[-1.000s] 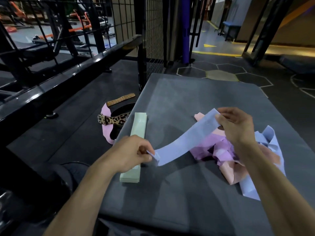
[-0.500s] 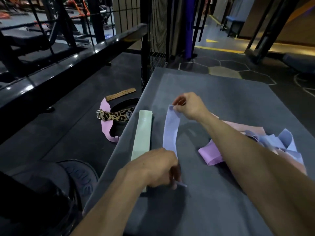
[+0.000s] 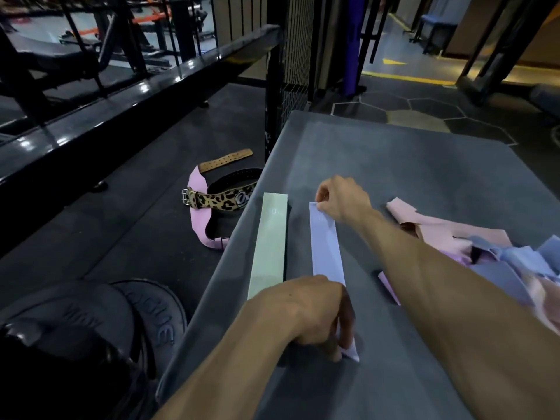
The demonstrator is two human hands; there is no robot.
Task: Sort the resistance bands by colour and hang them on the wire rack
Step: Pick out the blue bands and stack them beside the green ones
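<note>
Since a second ago the blue band (image 3: 327, 247) has come down from the air, where it was stretched slantwise between the hands, and now lies flat on the counter (image 3: 424, 165). The view has also tipped lower and closer over the near left corner.

The blue band's long axis runs away from the person, parallel to the green band (image 3: 269, 247) just to its left, with a narrow strip of bare counter between them. The right hand (image 3: 342, 201) pinches the far end with curled fingertips; the left hand (image 3: 312, 313) covers and grips the near end, where a small corner of the band pokes out below the fingers. So each hand is at one end, left nearer the body, right farther out.

The unsorted heap (image 3: 485, 253) of pink, lilac and blue bands lies to the right, partly behind the right forearm; that hand is the nearer one for the next pick. I judge the sorting step is only begun: two colours are laid out and most bands remain in the heap.

The wire rack (image 3: 295, 56) stands beyond the counter's far left corner, well apart from both hands, with nothing visibly hung on it. A leopard-print belt (image 3: 224, 201) lies on the floor to the left.
</note>
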